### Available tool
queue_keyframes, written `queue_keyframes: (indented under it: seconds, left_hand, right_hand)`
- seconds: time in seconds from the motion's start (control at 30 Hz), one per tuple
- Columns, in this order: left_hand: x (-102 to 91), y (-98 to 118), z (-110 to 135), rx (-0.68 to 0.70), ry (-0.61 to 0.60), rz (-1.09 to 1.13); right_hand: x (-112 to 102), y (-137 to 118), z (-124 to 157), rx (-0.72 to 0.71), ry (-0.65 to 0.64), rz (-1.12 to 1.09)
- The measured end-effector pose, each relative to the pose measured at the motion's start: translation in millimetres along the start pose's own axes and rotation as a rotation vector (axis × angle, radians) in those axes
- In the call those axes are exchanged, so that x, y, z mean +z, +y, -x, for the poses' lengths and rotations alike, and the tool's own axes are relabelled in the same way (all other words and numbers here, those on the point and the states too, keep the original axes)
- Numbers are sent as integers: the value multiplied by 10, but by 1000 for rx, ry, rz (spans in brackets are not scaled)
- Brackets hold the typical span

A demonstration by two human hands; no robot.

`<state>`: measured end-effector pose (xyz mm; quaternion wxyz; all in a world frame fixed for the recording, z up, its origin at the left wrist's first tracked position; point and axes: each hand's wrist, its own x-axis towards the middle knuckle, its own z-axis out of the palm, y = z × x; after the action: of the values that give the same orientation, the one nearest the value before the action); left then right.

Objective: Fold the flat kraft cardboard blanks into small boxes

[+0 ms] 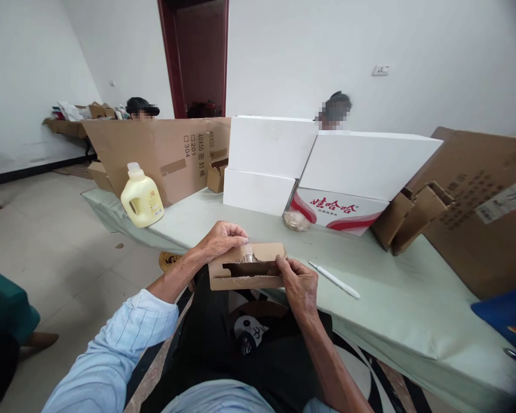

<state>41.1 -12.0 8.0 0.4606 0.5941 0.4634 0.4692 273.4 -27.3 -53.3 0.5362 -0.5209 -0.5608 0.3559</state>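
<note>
A small brown cardboard box [246, 274] with its lid partly open is held over my lap, at the near edge of the pale green table [395, 298]. My left hand [221, 240] grips its top left corner with fingers curled, pinching near a crumpled bit of clear wrapping [249, 257] at the box's opening. My right hand [300, 285] holds the box's right end, fingers closed around it. A white knife-like tool [334, 280] lies on the table just right of my right hand.
A yellow detergent jug [141, 198] stands at the table's left end. White boxes [318, 160] and large brown cartons [477, 201] line the far side, with two people partly visible behind them. A blue item [505, 314] lies at the right edge.
</note>
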Motion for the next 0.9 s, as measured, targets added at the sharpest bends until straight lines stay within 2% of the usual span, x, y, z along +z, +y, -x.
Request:
queue_keyframes:
  seconds: [0.23, 0.5, 0.77, 0.9]
  left_hand:
    - [46, 67, -13, -5, -27, -280]
    - [141, -28, -35, -4, -31, -307]
    - [164, -90, 2, 25, -32, -363]
    - [170, -116, 23, 106, 11, -480]
  right_hand:
    - [17, -40, 6, 0, 11, -23]
    - [26, 29, -27, 9, 18, -30]
    - [29, -43, -21, 53, 17, -73]
    - [43, -27, -29, 77, 20, -107]
